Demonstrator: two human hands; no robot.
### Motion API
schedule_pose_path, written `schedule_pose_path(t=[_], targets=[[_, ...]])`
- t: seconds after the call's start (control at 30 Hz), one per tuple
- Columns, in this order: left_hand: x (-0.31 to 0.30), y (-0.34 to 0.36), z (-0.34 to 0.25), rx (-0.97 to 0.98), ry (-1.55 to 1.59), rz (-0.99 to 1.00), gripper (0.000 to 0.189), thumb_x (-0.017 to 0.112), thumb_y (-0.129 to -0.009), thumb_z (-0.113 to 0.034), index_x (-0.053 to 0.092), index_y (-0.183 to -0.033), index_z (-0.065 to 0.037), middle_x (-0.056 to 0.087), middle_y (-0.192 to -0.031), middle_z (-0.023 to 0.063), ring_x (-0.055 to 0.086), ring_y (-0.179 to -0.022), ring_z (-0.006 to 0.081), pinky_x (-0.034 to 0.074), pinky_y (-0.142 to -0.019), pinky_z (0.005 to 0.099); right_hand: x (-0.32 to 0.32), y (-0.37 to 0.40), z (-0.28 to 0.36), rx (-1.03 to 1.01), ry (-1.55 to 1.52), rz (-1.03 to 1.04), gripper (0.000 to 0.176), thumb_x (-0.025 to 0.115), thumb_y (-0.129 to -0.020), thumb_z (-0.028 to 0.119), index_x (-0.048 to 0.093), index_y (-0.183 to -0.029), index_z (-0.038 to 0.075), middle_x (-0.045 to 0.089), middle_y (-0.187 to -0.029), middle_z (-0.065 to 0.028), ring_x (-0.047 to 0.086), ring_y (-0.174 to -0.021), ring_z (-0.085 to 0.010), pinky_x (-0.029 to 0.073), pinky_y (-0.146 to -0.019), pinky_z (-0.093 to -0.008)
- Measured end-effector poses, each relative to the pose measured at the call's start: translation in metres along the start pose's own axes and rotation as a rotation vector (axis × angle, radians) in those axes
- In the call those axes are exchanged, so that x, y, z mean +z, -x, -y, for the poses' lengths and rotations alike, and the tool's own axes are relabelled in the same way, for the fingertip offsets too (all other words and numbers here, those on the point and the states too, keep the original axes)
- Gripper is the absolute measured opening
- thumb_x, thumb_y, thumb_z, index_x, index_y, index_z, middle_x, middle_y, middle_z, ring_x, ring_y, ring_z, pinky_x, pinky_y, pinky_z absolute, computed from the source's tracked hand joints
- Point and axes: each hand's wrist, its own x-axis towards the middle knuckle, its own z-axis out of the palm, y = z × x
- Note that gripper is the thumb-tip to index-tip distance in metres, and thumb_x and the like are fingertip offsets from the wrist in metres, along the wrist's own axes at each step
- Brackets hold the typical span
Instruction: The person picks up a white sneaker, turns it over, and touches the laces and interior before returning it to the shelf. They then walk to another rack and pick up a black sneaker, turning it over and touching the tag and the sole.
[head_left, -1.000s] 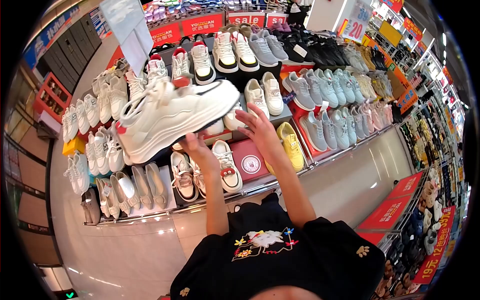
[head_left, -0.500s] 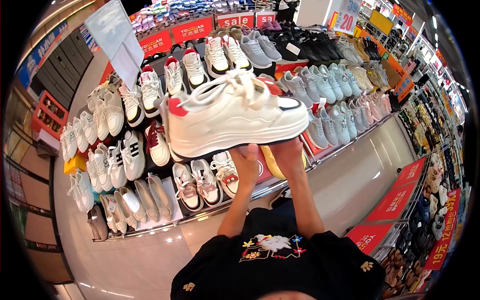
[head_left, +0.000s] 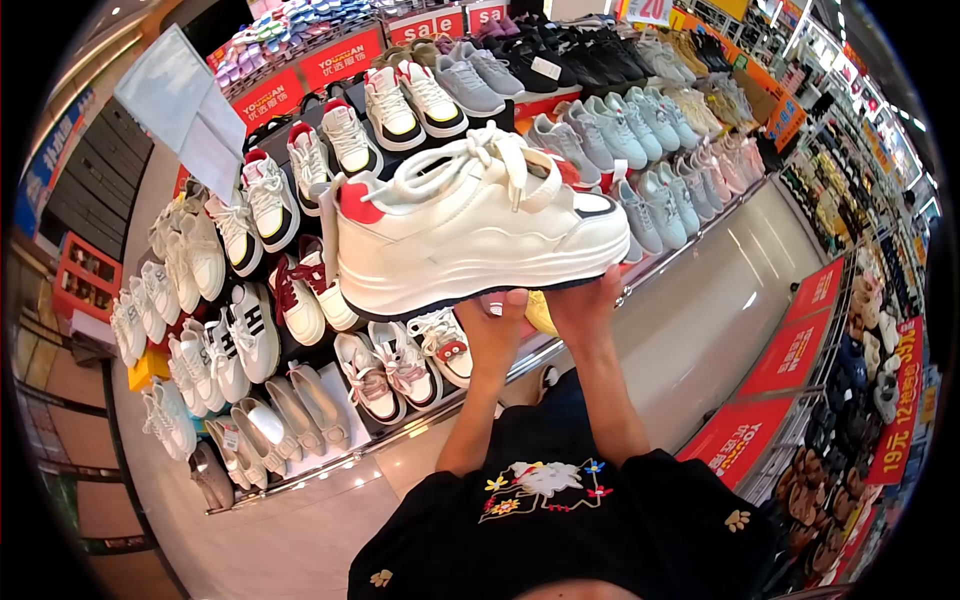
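Set around the flats (head_left: 298, 418)
Just right, pink-trimmed sneakers (head_left: 375, 385); just above, H sneakers (head_left: 253, 332); up-left, a yellow box (head_left: 147, 371); farther up-left, a red cabinet (head_left: 86, 275).

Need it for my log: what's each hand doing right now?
Left hand: holding the white sneaker from below, around its middle.
Right hand: holding it from below, toward its toe.

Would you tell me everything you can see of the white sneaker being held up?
The white sneaker is chunky, with a leather-looking upper, a red heel patch, dark toe trim, and white laces tied in a bow. Its thick, wavy white midsole sits above a thin dark outsole. It is held upright, heel to the picture's left, in front of displayed shoes. The left hand and right hand support it from below.
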Motion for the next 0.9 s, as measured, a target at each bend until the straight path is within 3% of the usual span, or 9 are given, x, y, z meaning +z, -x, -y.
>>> schedule_pose_path(t=[0.13,0.17,0.2,0.3,0.33,0.4,0.5,0.77,0.9], targets=[[-0.013,0.003,0.005,-0.004,0.03,-0.04,0.054,0.067,-0.084,-0.018,0.038,-0.124,0.004,0.05,-0.117,0.0133,0.048,-0.109,0.0193,0.04,-0.093,0.0333,0.019,-0.001,0.003,-0.016,-0.115,-0.088,0.081,0.054,-0.078,0.06,0.031,-0.14,0.014,0.037,-0.14,-0.0055,0.036,-0.128,-0.0248,0.028,-0.106,-0.0442],[-0.013,0.004,-0.018,-0.185,0.017,-0.029,0.052,0.051,-0.094,-0.021,0.028,-0.136,0.0,0.041,-0.13,0.0127,0.042,-0.117,0.0211,0.031,-0.101,0.0336,0.024,-0.003,0.005,-0.022,-0.112,-0.078,0.081,0.054,-0.078,0.06,0.031,-0.14,0.014,0.037,-0.14,-0.0055,0.036,-0.128,-0.0248,0.028,-0.106,-0.0442],[-0.018,0.0,-0.009,-0.175,0.024,-0.027,0.052,0.051,-0.094,-0.021,0.028,-0.136,0.0,0.041,-0.13,0.0127,0.042,-0.117,0.0211,0.031,-0.101,0.0336,0.029,-0.005,0.007,-0.04,-0.14,-0.071,0.08,0.053,-0.079,0.06,0.031,-0.14,0.014,0.037,-0.141,-0.0056,0.035,-0.129,-0.0246,0.028,-0.106,-0.044],[-0.031,-0.015,0.017,0.158,0.041,-0.244,0.049,0.039,-0.098,-0.03,0.028,-0.138,-0.005,0.036,-0.139,0.0111,0.034,-0.128,0.026,0.022,-0.11,0.0362,0.03,-0.009,0.007,-0.043,-0.197,-0.075,0.078,0.05,-0.081,0.061,0.03,-0.14,0.014,0.036,-0.141,-0.0058,0.034,-0.129,-0.0241,0.027,-0.107,-0.0434],[-0.033,-0.013,0.016,0.159,0.01,-0.331,0.056,0.033,-0.097,-0.043,0.028,-0.139,-0.007,0.034,-0.141,0.0092,0.033,-0.13,0.0253,0.022,-0.111,0.0389,0.028,-0.009,0.007,-0.022,-0.225,-0.081,0.078,0.049,-0.082,0.061,0.03,-0.14,0.014,0.036,-0.142,-0.006,0.034,-0.13,-0.0238,0.027,-0.107,-0.043],[-0.026,-0.024,-0.018,0.247,0.508,-0.404,0.071,0.031,-0.092,-0.059,0.026,-0.141,-0.007,0.034,-0.142,0.01,0.032,-0.13,0.0261,0.023,-0.109,0.0446,0.027,-0.012,0.009,-0.039,-0.216,-0.072,0.078,0.049,-0.082,0.061,0.03,-0.14,0.014,0.035,-0.142,-0.0061,0.033,-0.13,-0.0238,0.026,-0.108,-0.0423],[-0.049,-0.031,-0.029,0.398,0.539,-0.196,0.069,0.029,-0.094,-0.056,0.026,-0.141,-0.005,0.031,-0.144,0.0105,0.03,-0.132,0.0243,0.021,-0.11,0.042,0.025,-0.013,0.011,-0.076,-0.184,-0.077,0.078,0.049,-0.082,0.061,0.029,-0.141,0.014,0.035,-0.142,-0.0061,0.033,-0.13,-0.0234,0.026,-0.108,-0.0407],[-0.059,-0.029,-0.043,0.18,0.391,-0.184,0.058,0.038,-0.096,-0.042,0.034,-0.136,0.0,0.04,-0.139,0.0116,0.037,-0.128,0.0208,0.026,-0.109,0.0356,0.018,-0.024,0.024,-0.047,0.141,-0.024,0.075,0.041,-0.085,0.06,0.029,-0.14,0.01,0.037,-0.14,-0.0066,0.036,-0.128,-0.0216,0.027,-0.106,-0.0392],[-0.069,-0.028,-0.047,0.075,0.417,-0.16,0.057,0.049,-0.092,-0.035,0.034,-0.131,0.005,0.048,-0.127,0.0146,0.048,-0.118,0.0225,0.036,-0.101,0.0356,0.018,-0.025,0.021,-0.049,0.136,-0.063,0.077,0.051,-0.082,0.057,0.034,-0.136,0.004,0.043,-0.134,-0.009,0.041,-0.123,-0.0205,0.028,-0.103,-0.0373]])
